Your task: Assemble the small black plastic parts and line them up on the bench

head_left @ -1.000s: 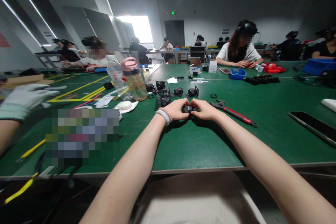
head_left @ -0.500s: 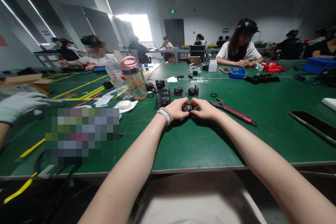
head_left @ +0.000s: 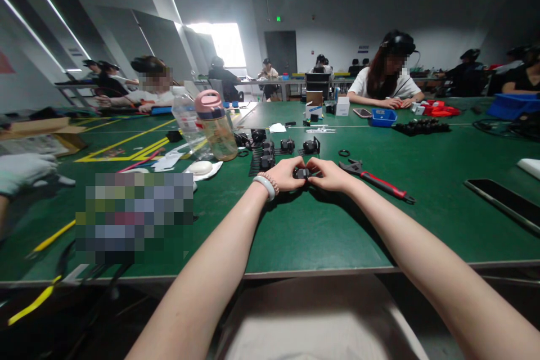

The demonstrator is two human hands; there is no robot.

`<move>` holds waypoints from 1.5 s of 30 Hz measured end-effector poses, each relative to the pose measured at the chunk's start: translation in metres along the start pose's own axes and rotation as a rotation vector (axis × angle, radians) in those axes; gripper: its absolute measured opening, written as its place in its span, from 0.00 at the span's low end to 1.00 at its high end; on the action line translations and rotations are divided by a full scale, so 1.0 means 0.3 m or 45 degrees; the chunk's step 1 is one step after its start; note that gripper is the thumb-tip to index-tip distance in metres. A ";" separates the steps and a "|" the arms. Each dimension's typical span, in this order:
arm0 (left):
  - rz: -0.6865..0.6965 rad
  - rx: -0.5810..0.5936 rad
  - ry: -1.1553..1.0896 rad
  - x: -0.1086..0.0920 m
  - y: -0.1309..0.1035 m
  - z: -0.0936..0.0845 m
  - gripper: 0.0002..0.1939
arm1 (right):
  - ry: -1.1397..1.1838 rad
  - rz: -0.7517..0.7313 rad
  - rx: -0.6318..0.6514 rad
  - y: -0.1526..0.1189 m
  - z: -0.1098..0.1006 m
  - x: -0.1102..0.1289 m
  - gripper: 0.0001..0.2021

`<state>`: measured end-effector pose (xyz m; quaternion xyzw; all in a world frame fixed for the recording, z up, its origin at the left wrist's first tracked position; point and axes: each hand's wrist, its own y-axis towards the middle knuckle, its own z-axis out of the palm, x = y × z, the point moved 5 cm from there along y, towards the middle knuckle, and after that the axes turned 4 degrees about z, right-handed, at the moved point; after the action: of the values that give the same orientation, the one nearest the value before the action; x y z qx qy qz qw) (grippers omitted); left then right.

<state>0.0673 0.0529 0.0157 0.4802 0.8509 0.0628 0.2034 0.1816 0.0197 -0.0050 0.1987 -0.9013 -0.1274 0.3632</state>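
Note:
Both my hands meet at the middle of the green table (head_left: 304, 230), closed around one small black part (head_left: 301, 172). My left hand (head_left: 285, 175), with a white bracelet and a bead bracelet at the wrist, grips its left side. My right hand (head_left: 330, 175) pinches its right side. Most of the part is hidden by my fingers. Just behind my hands lie several similar black parts (head_left: 287, 146) in a loose row, and a black ring (head_left: 343, 153) lies to the right of them.
A red-handled adjustable wrench (head_left: 375, 180) lies right of my right hand. Left stand a pink-lidded bottle (head_left: 216, 126) and a clear bottle (head_left: 188, 122). A phone (head_left: 502, 201) lies far right. A gloved hand of another person (head_left: 23, 171) rests at left. Other people sit across the table.
My hands stay closed on the black part with only slight finger shifts. The gloved hand at the left has drawn back toward the left edge.

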 end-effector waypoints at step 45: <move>-0.058 0.066 -0.048 0.035 0.006 0.010 0.14 | -0.056 0.003 0.014 0.007 0.011 -0.019 0.08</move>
<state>0.0652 0.0623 0.0107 0.4670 0.8589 0.0271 0.2084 0.1825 0.0246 -0.0100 0.1968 -0.9099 -0.1266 0.3424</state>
